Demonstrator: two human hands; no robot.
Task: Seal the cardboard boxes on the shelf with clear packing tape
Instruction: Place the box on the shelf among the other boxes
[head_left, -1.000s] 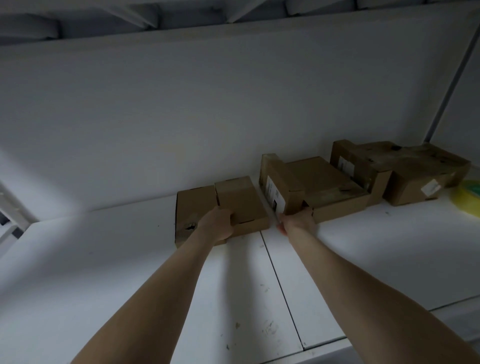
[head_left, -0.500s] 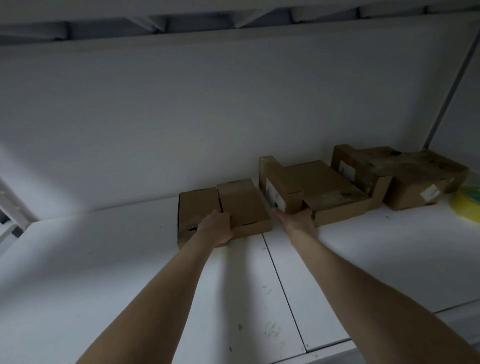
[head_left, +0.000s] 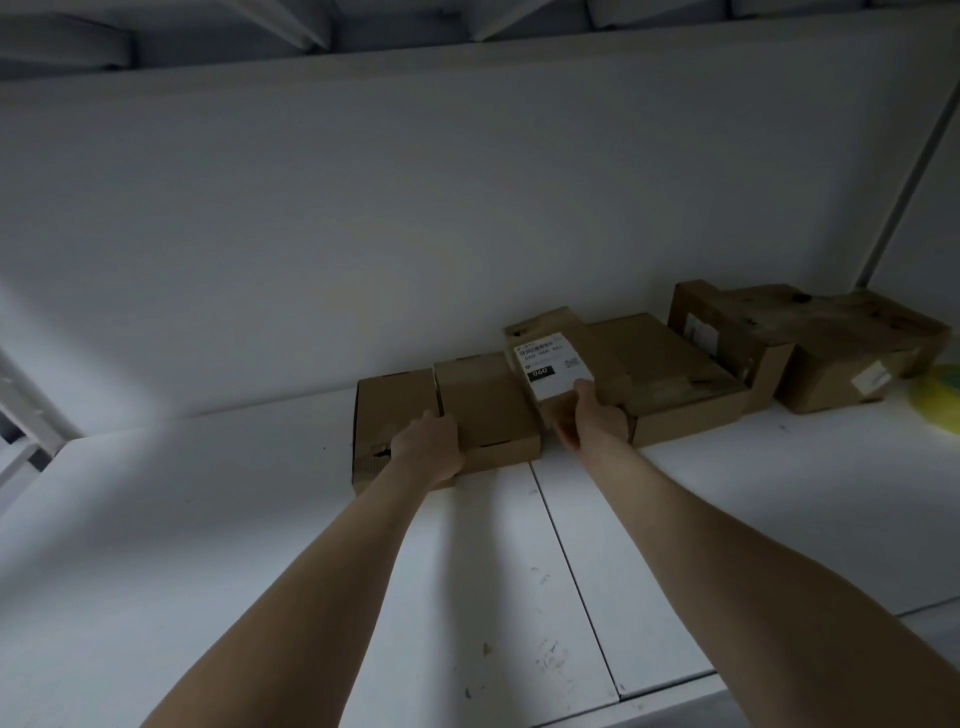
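While both bare arms are stretched over the white shelf, three cardboard boxes are seen lined up against the back wall, none of them visibly taped.

The left box is shown with its two top flaps folded down and meeting at a seam. The left hand is laid on the front of this box at that seam. Its fingers are bent down onto the cardboard and their tips are hidden, so it cannot be told whether a flap edge is gripped or only pressed.

The middle box is set just beside the left one, touching it or nearly so. Its labelled flap is pinched by the right hand, with the thumb laid on top and the fingers curled underneath, and the flap is tilted up towards the camera. A white label is stuck on this flap. On it "060" can be read in white on a black bar. The lines of small print above and a square code at the side are too fine to be read.

The right box is placed further along the wall. Two small pale stickers are seen on it, one on the left end and one on the front, and their writing cannot be made out.

A blurred yellow-green object is seen at the right edge of the shelf, just beside the right box.
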